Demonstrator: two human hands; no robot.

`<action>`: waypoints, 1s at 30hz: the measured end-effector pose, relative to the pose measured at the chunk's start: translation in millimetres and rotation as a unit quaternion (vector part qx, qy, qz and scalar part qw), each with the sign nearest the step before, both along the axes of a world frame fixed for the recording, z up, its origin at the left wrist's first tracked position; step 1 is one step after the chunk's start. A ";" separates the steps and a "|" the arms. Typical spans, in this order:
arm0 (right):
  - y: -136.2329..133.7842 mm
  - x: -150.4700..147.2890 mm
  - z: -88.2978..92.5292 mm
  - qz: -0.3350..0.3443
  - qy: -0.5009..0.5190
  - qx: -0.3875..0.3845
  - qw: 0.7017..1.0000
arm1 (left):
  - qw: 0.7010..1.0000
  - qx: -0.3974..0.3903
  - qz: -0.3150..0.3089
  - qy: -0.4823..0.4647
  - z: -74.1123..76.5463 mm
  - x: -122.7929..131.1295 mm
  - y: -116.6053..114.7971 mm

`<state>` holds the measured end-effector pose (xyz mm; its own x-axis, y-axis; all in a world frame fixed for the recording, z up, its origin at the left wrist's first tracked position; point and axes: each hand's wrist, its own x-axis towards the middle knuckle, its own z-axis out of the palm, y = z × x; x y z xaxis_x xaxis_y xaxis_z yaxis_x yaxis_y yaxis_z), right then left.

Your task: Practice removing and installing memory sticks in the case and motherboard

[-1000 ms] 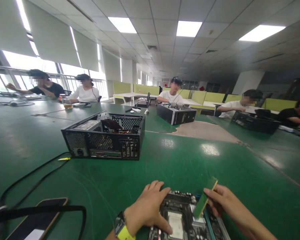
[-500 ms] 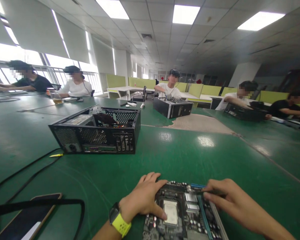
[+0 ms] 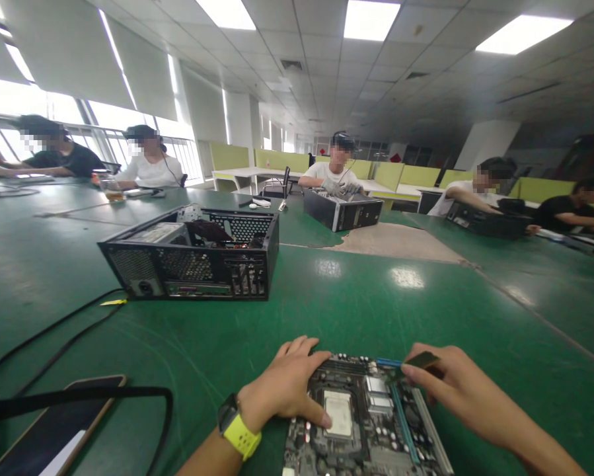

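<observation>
A motherboard (image 3: 366, 430) lies flat on the green table right in front of me. My left hand (image 3: 287, 387), with a yellow-strapped watch on the wrist, rests palm-down on the board's left side, thumb beside the silver processor (image 3: 337, 413). My right hand (image 3: 448, 387) pinches a green memory stick (image 3: 420, 361) low over the slots at the board's right side; whether the stick touches a slot is hidden by my fingers.
An open black computer case (image 3: 192, 261) stands beyond the board to the left. A phone (image 3: 53, 430) and black cables (image 3: 53, 334) lie at the near left. Several people sit around the table with other cases (image 3: 343, 210).
My right hand has brought the memory stick down from a raised, tilted pose to just over the board's right slots. The left hand has stayed on the board.
</observation>
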<state>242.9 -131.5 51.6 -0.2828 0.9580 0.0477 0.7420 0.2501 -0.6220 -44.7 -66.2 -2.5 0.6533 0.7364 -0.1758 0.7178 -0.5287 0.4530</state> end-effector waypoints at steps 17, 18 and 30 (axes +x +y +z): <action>-10.8 -9.8 10.6 0.069 -0.101 0.003 0.993 | 1.000 0.021 -0.008 0.002 -0.7 0.8 0.4; -11.6 -10.3 9.4 0.068 -0.104 -0.003 0.992 | 1.000 0.022 -0.008 0.003 -0.9 0.8 0.6; -2.0 -23.3 -0.2 0.088 -0.032 0.007 0.996 | 1.000 0.019 -0.003 -0.003 -2.0 0.0 0.4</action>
